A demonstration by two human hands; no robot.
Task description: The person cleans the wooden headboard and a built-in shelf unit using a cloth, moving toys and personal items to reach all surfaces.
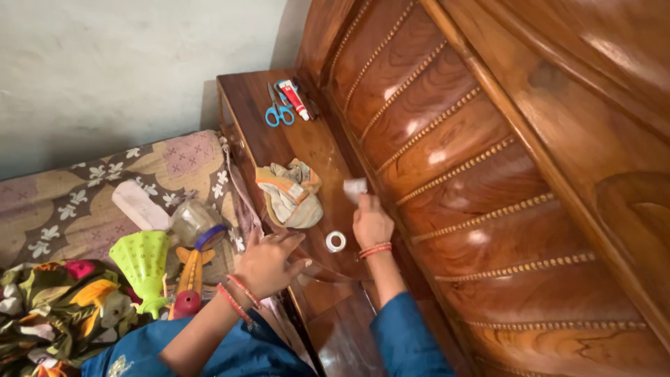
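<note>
Head view, left to right: floral bedding (77, 202) holds a green funnel-shaped toy (144, 262), a clear jar with blue lid (195, 222) and an orange toy (190, 276). Left hand (269, 262) rests at the edge of the wooden shelf (307, 139), fingers spread, gripping nothing. A folded cloth (292, 192) lies near it, a tape roll (336, 241) between the hands. Right hand (371, 222) pinches a small white scrap (355, 188) against the carved headboard (474, 160). Blue scissors (278, 110) and a red-white tube (294, 99) sit further back. Risk, as I judge it: the light scrap could slip from the pinch, or a wrist could nudge the tape roll off the shelf.
</note>
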